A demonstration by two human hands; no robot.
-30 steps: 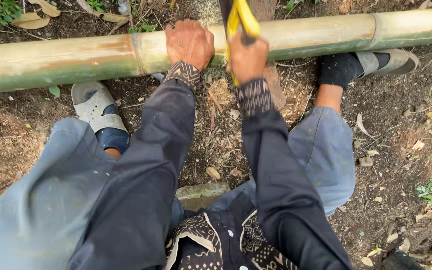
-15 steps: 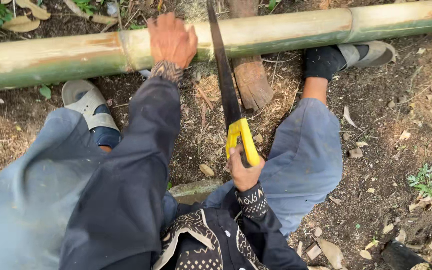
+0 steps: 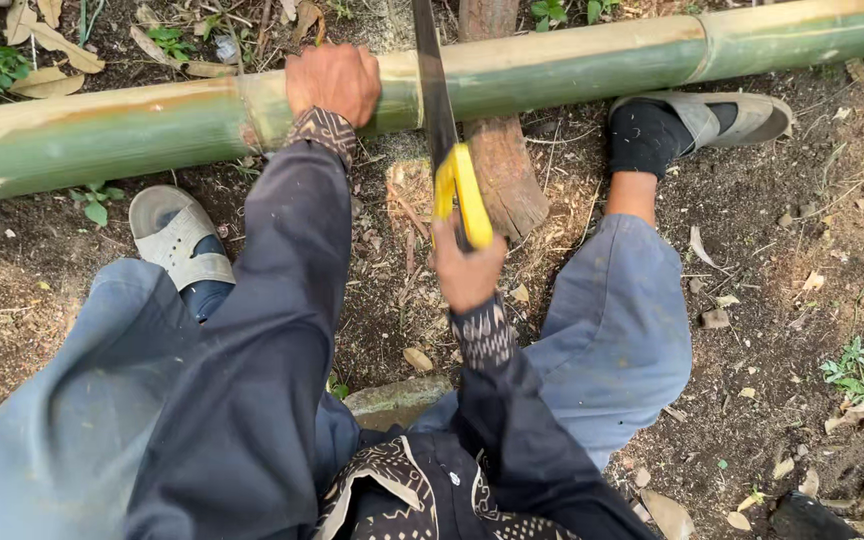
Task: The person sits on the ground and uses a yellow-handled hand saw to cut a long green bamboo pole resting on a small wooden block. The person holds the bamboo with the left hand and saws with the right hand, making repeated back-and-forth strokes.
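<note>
Your left hand (image 3: pixel 332 80) presses down on the green bamboo pole (image 3: pixel 572 70) lying across the far ground, fingers closed over it. Your right hand (image 3: pixel 467 272) is clamped on the yellow handle of the saw (image 3: pixel 442 120), blade crossing the pole. A wooden stake (image 3: pixel 502 170) stands just right of the blade, between your sandals (image 3: pixel 177 235)

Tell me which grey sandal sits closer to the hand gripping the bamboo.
The grey sandal on the left, just below the left hand; the other sandal lies farther right.
</note>
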